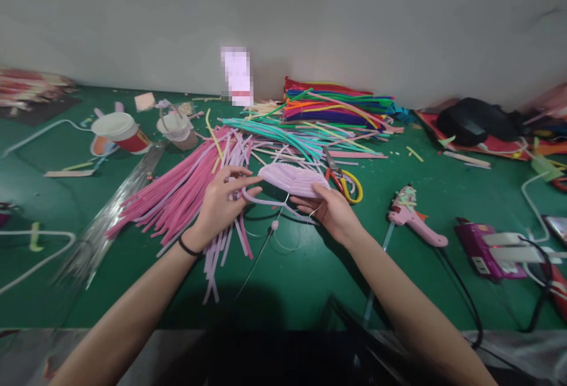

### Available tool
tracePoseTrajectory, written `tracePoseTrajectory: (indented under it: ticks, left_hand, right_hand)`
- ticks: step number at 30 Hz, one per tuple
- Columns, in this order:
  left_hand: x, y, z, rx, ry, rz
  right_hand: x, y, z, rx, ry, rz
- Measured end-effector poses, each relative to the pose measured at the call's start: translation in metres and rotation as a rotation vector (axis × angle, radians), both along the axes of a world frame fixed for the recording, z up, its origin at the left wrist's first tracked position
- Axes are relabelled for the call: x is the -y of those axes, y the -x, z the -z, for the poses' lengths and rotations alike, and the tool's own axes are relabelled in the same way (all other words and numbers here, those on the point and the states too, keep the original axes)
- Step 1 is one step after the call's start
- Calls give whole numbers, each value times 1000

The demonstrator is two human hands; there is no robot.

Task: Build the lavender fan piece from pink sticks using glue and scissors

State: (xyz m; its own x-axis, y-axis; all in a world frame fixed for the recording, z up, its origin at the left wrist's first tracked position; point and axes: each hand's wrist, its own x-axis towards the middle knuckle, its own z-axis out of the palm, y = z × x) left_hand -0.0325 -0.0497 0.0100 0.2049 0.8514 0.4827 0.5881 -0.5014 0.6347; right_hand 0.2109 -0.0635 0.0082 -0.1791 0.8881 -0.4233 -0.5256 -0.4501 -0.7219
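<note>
A flat, ribbed piece made of lilac pipe cleaners (pixel 287 180) is held above the table. My right hand (pixel 333 211) is closed on its right end, thumb on top and fingers underneath. At its left end, my left hand (pixel 225 197) pinches a lilac pipe cleaner (pixel 266 201) that curves below the piece. Under the hands, a small lilac bead-like ball (pixel 275 225) sits on thin wire. Pink pipe cleaners (pixel 177 188) lie beneath and beside my left hand. Scissors with yellow and red handles (pixel 353 188) rest just beyond my right hand.
Bundles of multicoloured pipe cleaners (pixel 336 105) lie along the wall. Two cups, one a red and white paper cup (pixel 121 132), stand at the left near thin metal wires (pixel 115 214). To the right are a pink glue gun (pixel 416 223) and a purple power strip (pixel 482 250) with cords.
</note>
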Motion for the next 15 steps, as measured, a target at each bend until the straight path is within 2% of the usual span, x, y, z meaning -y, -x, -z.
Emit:
tracePoseTrajectory:
  ticks: [2, 5, 7, 10, 15]
  left_hand:
    - [-2, 2, 1, 106, 108, 84]
    - [-5, 4, 1, 371, 294, 265]
    - [-4, 5, 1, 542, 401, 313]
    - [-2, 4, -2, 602, 475, 243]
    - [0, 2, -6, 465, 418, 57]
  right_hand:
    - [-1, -2, -1, -33, 37, -1]
    - [-1, -7, -2, -94, 81, -41]
    - [-2, -9, -1, -131, 99, -70]
    - [-2, -10, -1, -167, 125, -86]
    - [-2, -7, -2, -174, 186, -79]
